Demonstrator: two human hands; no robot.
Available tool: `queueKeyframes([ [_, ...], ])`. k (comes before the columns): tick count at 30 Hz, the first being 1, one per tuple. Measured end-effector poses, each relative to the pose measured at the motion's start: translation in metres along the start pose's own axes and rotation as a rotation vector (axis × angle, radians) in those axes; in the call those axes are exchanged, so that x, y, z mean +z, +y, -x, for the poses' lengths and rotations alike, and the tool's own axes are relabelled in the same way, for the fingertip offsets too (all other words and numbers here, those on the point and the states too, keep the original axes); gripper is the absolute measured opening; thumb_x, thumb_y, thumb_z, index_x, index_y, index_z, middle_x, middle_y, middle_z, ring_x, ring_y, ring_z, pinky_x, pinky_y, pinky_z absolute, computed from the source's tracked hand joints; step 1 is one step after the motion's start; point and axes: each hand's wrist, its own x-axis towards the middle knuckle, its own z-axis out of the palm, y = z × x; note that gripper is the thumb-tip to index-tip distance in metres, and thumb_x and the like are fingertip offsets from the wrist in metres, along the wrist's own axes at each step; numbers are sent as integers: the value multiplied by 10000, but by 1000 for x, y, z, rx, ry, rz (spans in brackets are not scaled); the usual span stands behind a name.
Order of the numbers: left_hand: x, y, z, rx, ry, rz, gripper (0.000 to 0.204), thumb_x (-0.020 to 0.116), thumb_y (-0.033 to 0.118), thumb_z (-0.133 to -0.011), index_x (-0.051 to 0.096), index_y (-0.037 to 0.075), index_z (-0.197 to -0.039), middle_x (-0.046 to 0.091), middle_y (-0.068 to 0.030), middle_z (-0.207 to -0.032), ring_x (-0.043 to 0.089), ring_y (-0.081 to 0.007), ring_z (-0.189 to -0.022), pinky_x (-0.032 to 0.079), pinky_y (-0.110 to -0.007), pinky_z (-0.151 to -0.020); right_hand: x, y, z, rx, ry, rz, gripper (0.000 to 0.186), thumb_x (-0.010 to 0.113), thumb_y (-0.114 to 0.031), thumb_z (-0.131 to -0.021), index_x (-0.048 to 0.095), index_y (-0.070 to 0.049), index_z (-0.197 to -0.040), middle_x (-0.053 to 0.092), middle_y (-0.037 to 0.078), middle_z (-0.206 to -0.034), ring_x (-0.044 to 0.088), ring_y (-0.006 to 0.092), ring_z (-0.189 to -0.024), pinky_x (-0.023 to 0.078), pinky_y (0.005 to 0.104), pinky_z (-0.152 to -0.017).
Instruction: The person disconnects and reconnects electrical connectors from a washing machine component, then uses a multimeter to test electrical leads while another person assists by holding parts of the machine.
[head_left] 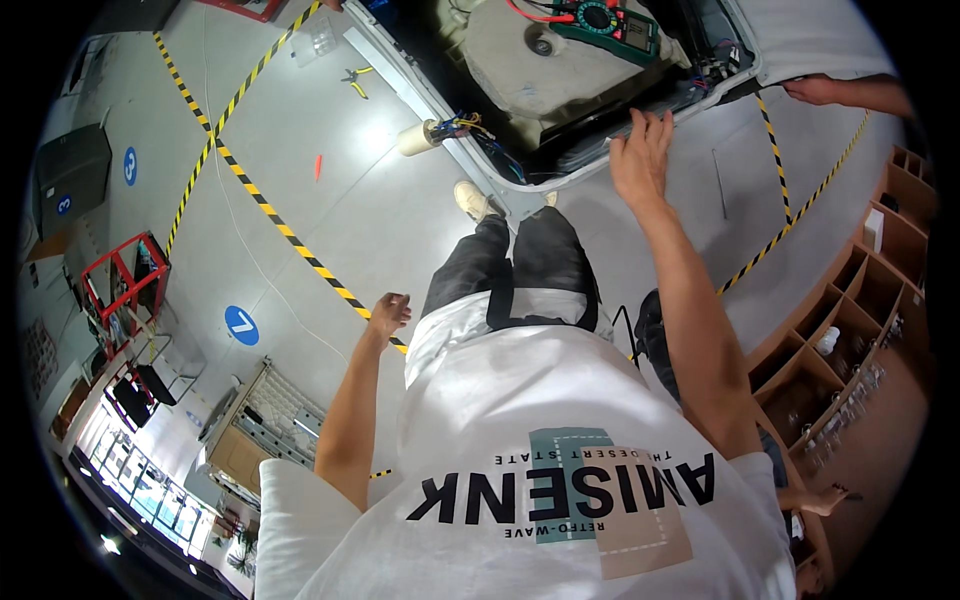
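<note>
My right hand point(642, 160) rests on the near rim of an opened appliance cabinet point(570, 182), its fingers stretched over the edge and slightly apart. Inside the cabinet, which looks like a washing machine's, a large pale tub point(500, 70) shows. A green and black multimeter point(610, 28) with a red lead lies on top of that tub. At the cabinet's left side a cream cylinder point(415, 138) hangs out with a bundle of coloured wires point(462, 126). Down at my side hangs my left hand point(390, 314), fingers loosely bent and apart, with nothing visible in it.
Another person's hand point(815, 90) touches the cabinet's right side. Pliers with yellow handles point(357, 84), a clear plastic box point(316, 38) and a red strip point(318, 167) lie on the floor. Wooden compartment shelving point(830, 330) stands at right, a red metal frame point(125, 280) at left.
</note>
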Motion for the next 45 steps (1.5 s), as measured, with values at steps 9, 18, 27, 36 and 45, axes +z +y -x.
queueKeyframes([
  [9, -5, 6, -2, 8, 45, 189, 315, 556, 337, -930, 557, 62, -1084, 625, -61, -869, 620, -160, -789, 500, -310, -711, -4, -13, -1, 113, -73, -56, 455, 519, -190, -866, 483, 20, -1267, 370, 219, -1377, 146, 412, -1409, 308, 514, -1082],
  [18, 5, 41, -12, 84, 0, 158, 319, 535, 348, -948, 550, 67, -1099, 622, -61, -888, 610, -164, -795, 499, -317, -739, -9, -10, -2, 155, -138, -64, 461, 516, -191, -866, 481, 21, -1274, 340, 224, -1397, 119, 411, -1414, 299, 522, -1079],
  [27, -8, 12, -29, 33, 17, 160, 356, 546, 343, -932, 544, 46, -1127, 615, -69, -882, 609, -173, -785, 508, -328, -727, -5, -13, -3, 137, -110, -55, 442, 512, -169, -852, 509, -2, -1262, 346, 230, -1383, 112, 430, -1406, 324, 526, -1065],
  [36, 0, 14, -33, 79, 0, 196, 368, 564, 343, -920, 549, 43, -1134, 621, -68, -884, 607, -167, -764, 508, -319, -711, 1, -11, -2, 114, -54, -40, 348, 546, -191, -844, 583, 24, -1115, 373, 235, -1350, 157, 426, -1397, 334, 539, -1058],
  [45, 13, 44, -20, 111, 11, 193, 363, 564, 322, -924, 546, 34, -1144, 639, -78, -901, 624, -169, -799, 515, -315, -719, 11, 3, -5, 34, 1, 20, 273, 530, -190, -858, 627, -23, -1052, 413, 249, -1290, 172, 456, -1367, 340, 542, -1051],
])
